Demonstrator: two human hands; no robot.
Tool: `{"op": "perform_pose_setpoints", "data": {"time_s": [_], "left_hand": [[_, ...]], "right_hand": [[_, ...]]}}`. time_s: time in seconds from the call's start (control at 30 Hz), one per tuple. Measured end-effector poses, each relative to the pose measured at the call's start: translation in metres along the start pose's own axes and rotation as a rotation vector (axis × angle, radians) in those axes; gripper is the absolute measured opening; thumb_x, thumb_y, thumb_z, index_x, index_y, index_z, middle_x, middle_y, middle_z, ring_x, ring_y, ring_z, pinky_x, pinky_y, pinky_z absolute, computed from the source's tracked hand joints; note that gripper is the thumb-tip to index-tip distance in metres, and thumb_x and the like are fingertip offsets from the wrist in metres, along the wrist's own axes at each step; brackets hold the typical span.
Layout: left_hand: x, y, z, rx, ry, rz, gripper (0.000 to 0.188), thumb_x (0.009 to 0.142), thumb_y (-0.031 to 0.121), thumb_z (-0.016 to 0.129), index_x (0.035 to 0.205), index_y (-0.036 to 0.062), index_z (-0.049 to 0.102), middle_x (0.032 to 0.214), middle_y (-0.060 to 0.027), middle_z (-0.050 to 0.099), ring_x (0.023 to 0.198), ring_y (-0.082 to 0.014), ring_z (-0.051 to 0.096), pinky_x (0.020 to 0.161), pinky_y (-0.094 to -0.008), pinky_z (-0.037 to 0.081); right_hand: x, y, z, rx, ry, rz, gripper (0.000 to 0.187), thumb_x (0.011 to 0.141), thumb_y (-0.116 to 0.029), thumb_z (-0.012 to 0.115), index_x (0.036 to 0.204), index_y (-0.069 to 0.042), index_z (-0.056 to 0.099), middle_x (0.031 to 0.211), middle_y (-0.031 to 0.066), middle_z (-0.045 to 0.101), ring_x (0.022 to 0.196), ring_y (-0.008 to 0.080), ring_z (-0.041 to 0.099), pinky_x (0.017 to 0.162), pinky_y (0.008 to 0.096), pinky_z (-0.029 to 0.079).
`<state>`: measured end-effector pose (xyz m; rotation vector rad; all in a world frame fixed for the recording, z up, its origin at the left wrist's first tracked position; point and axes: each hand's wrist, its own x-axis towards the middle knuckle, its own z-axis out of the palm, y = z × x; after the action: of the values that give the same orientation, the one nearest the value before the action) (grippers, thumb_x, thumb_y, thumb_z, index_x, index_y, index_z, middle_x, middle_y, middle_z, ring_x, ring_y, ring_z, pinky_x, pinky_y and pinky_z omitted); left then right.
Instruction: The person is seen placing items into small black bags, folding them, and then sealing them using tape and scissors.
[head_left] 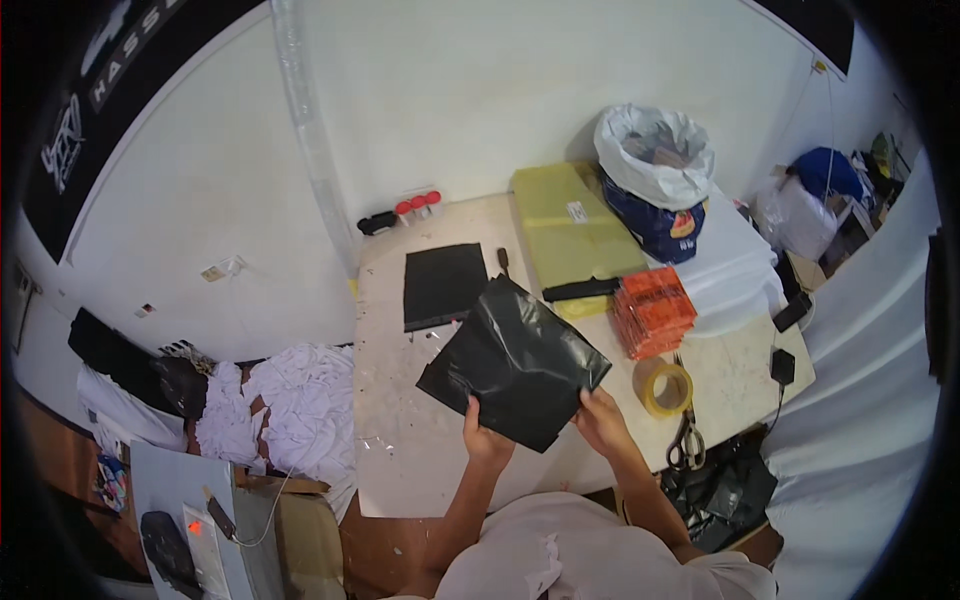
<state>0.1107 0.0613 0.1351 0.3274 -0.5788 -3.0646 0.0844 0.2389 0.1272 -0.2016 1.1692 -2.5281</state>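
A glossy black plastic mailing bag [515,355] is held up, tilted, over the near part of the table. My left hand [484,438] is closed on its lower edge, thumb on top. At its lower right corner, my right hand [602,422] grips it the same way. The fingers behind the bag are hidden. A flat black sheet or bag [443,284] lies on the table beyond it. To the right of the held bag are a stack of orange packets [655,310], a tape roll [664,388] and scissors [687,443].
A yellow plastic-wrapped pack [570,225] and a dark blue bag with a white liner [655,180] stand at the back of the table [400,400]. Red-capped containers [418,204] sit by the wall. White cloth [300,400] is heaped at left; black plastic [720,495] lies below right.
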Motion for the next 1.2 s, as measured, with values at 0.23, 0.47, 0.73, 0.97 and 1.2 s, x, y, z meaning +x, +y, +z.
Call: {"op": "perform_pose_setpoints", "data": {"time_s": [0.23, 0.47, 0.73, 0.97, 1.2], "left_hand": [[-0.001, 0.004, -0.036, 0.115, -0.022, -0.078, 0.047, 0.093, 0.039, 0.04, 0.128, 0.0066, 0.042, 0.128, -0.0079, 0.048, 0.119, -0.0235, 0.044, 0.103, -0.039, 0.03], [-0.039, 0.012, -0.103, 0.421, 0.286, -0.422, 0.039, 0.091, 0.033, 0.051, 0.117, 0.0048, 0.047, 0.116, -0.0119, 0.055, 0.106, -0.0223, 0.054, 0.095, -0.0387, 0.041], [-0.055, 0.039, -0.124, 0.69, 0.485, -0.272, 0.039, 0.092, 0.029, 0.043, 0.113, -0.0017, 0.054, 0.104, -0.0149, 0.061, 0.099, -0.0235, 0.059, 0.089, -0.0332, 0.046], [0.021, 0.036, -0.097, 0.995, 0.27, -0.286, 0.039, 0.087, 0.031, 0.056, 0.108, -0.0015, 0.059, 0.084, -0.0048, 0.062, 0.073, -0.012, 0.059, 0.064, -0.0228, 0.047], [0.075, 0.043, -0.091, 1.288, 0.098, -0.431, 0.035, 0.079, 0.032, 0.066, 0.092, -0.0007, 0.063, 0.064, 0.0011, 0.052, 0.051, -0.0069, 0.044, 0.045, -0.0217, 0.033]], "right_hand": [[0.008, -0.011, -0.025, 0.239, 0.297, 0.096, 0.032, 0.091, -0.021, 0.05, 0.115, 0.0, 0.049, 0.109, 0.0112, 0.059, 0.099, 0.0218, 0.06, 0.086, 0.0346, 0.048], [0.001, 0.024, -0.102, -0.151, 0.33, 0.43, 0.023, 0.084, -0.017, 0.059, 0.096, 0.002, 0.058, 0.086, 0.012, 0.065, 0.071, 0.0198, 0.065, 0.063, 0.0334, 0.055], [0.03, 0.015, -0.117, -0.603, 0.255, 0.555, 0.024, 0.084, -0.019, 0.059, 0.092, 0.004, 0.06, 0.08, 0.0098, 0.065, 0.066, 0.017, 0.065, 0.06, 0.0292, 0.054], [0.048, 0.001, -0.115, -1.012, 0.203, 0.539, 0.017, 0.081, -0.019, 0.062, 0.078, -0.003, 0.061, 0.065, 0.0042, 0.061, 0.055, 0.012, 0.06, 0.048, 0.0235, 0.048], [0.046, 0.001, -0.117, -0.778, 0.311, 0.573, 0.008, 0.075, -0.006, 0.066, 0.072, -0.003, 0.059, 0.059, 0.0034, 0.058, 0.052, 0.0118, 0.059, 0.041, 0.0203, 0.042]]}}
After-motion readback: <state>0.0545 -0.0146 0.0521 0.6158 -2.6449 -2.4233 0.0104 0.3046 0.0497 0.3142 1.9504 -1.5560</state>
